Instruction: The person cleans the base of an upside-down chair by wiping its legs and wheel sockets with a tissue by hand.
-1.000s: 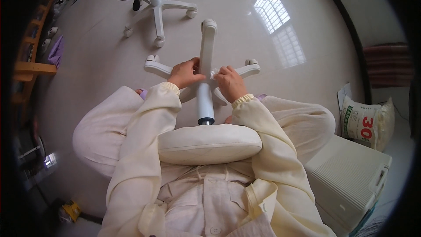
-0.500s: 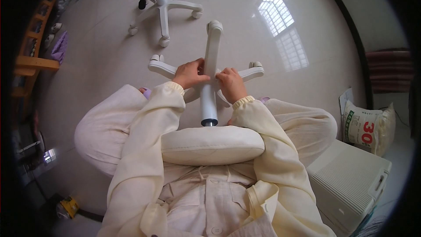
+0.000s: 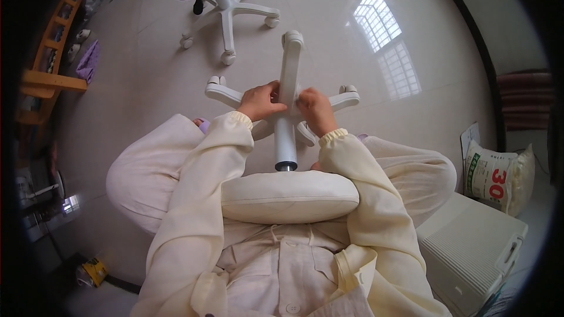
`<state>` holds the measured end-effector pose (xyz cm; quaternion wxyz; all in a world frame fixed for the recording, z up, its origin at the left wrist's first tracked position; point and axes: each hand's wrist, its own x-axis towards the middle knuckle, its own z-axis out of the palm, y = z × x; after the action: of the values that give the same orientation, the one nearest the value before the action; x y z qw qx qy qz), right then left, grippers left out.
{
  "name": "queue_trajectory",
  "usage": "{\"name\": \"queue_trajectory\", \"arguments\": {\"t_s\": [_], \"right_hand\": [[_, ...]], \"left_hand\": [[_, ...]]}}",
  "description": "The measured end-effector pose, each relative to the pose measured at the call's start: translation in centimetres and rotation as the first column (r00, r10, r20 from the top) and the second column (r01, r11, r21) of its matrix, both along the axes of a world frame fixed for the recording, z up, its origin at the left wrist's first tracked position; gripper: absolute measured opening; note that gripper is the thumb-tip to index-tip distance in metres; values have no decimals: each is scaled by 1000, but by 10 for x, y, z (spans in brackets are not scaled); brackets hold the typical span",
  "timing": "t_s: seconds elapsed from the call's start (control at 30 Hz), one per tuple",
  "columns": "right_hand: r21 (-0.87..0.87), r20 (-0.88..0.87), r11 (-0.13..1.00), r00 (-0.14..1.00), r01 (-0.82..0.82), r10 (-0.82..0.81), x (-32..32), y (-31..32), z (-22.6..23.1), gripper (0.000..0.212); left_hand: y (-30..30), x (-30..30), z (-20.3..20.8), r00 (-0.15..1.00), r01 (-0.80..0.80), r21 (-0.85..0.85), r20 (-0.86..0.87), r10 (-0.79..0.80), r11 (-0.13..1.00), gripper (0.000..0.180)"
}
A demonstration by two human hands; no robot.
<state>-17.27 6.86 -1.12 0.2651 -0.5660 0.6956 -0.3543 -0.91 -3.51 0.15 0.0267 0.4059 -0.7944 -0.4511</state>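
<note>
You are having the white stool's seat (image 3: 291, 198) resting on edge at your lap, between your forearms and behind your hands, apparently so the wheeled base (image 3: 290, 67) is facing within reach. Your left hand (image 3: 261, 101) is gripping the base near its centre, probably steadying it; its fingertips are hiding behind a leg. Your right hand (image 3: 318, 110) is curling at the opposite side; whether it is pinching anything, you cannot tell. The post (image 3: 285, 141) is running between your wrists.
</note>
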Motion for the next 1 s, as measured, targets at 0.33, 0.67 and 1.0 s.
{"name": "queue_trajectory", "arguments": {"t_s": [0.33,0.67,1.0], "right_hand": [[-163,-246,986,969,-31,-11,2,4,15,9],[-19,-655,979,737,205,-167,-41,26,1,11],[-18,-531,985,834,169,-153,-44,26,12,11]], "left_hand": [[0,0,1,1000,17,-14,-4,-17,1000,55],[0,1,6,1000,24,10,16,-24,1000,54],[-1,1,3,999,32,-12,-31,-32,999,53]]}}
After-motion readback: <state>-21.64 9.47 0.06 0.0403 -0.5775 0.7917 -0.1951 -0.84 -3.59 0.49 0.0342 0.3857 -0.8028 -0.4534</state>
